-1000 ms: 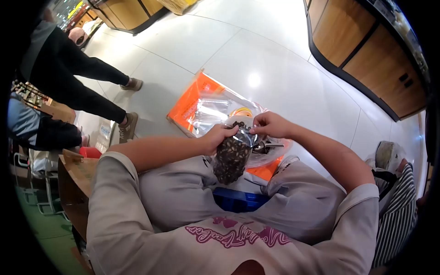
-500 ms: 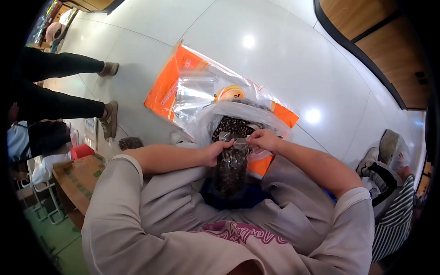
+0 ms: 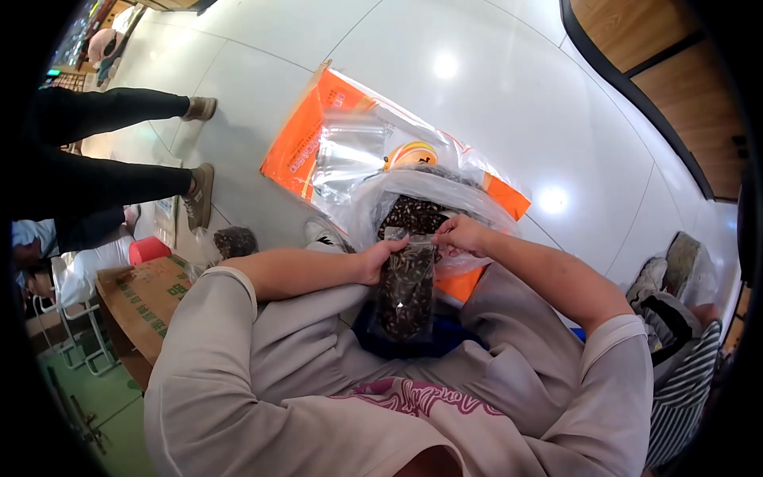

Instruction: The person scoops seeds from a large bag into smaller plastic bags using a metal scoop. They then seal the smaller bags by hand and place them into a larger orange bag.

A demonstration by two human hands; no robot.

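Note:
Between my hands hangs a clear plastic bag (image 3: 407,294) filled with dark pieces flecked with pale bits. My left hand (image 3: 380,258) pinches the left of its top edge, thumb on the front. At the top right corner, my right hand (image 3: 462,236) is closed on the same edge. Just beyond, a large open translucent sack (image 3: 373,195) holds more of the dark speckled pieces (image 3: 413,215). It rests on an orange and white printed package (image 3: 294,147), where a stack of flat clear bags (image 3: 350,155) also lies.
A cardboard box (image 3: 147,298) stands at my left, with a filled clear bag (image 3: 235,241) and a red object (image 3: 149,250) near it. Another person's legs (image 3: 127,187) are at the left. Right of me sits a striped cloth (image 3: 687,397); wooden cabinets (image 3: 660,56) stand at upper right.
The filled bag now hangs flatter toward me, showing its speckled contents more clearly. Both hands keep their hold on its top edge. The whole view has shifted slightly.

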